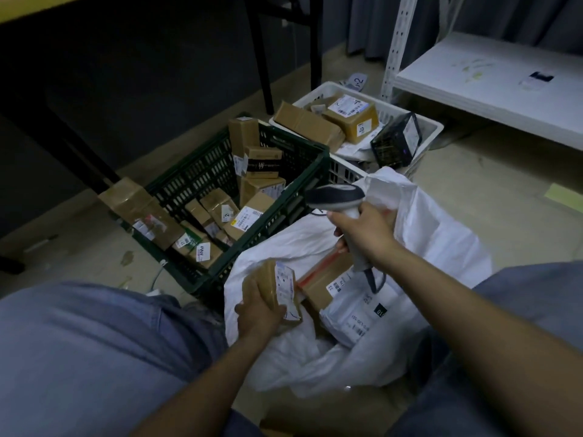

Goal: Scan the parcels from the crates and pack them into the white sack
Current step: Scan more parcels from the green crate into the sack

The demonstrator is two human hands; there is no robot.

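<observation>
My left hand (257, 313) grips a small brown parcel (273, 283) with a white label, held over the near left rim of the open white sack (441, 247). My right hand (366, 234) grips a grey handheld scanner (337, 198) by its handle, its head pointing left above the sack mouth. Inside the sack lie a brown box with red tape (321, 280) and a white mailer bag (362, 310). A dark green crate (293, 200) left of the sack holds several brown parcels. Behind it, a white crate (432, 127) holds more brown boxes and a black parcel (397, 140).
A brown box (142, 212) leans on the green crate's left rim. Black table legs (262, 58) stand behind the crates. A white metal shelf (492, 83) fills the upper right. My knees in blue trousers flank the sack at both lower corners.
</observation>
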